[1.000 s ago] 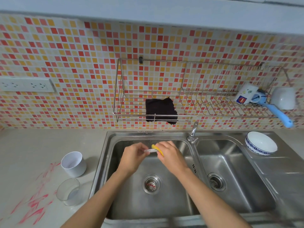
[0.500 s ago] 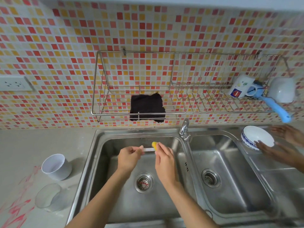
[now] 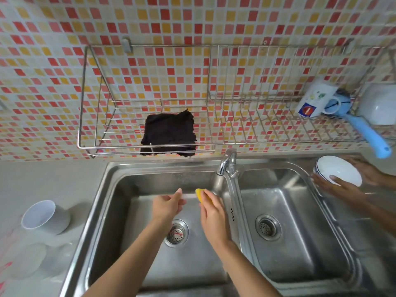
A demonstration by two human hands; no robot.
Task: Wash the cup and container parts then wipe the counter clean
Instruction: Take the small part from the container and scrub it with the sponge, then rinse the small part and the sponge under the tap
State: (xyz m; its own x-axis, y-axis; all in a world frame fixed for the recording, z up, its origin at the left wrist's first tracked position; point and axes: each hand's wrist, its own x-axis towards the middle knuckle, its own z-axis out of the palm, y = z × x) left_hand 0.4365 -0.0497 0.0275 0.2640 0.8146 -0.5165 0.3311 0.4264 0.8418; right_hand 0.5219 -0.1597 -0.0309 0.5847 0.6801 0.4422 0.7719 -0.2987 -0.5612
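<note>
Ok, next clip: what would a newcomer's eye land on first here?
Probably the red and yellow mosaic wall, with a black cloth draped over the wire rack above the double sink. Next, the left hand and right hand over the left basin, the right one pinching a yellow sponge. At far right, another person's hands hold a white bowl.

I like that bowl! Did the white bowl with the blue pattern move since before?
Cannot tell: the white bowl with blue pattern sits right of the steel faucet, as before; the camera shifted.
</note>
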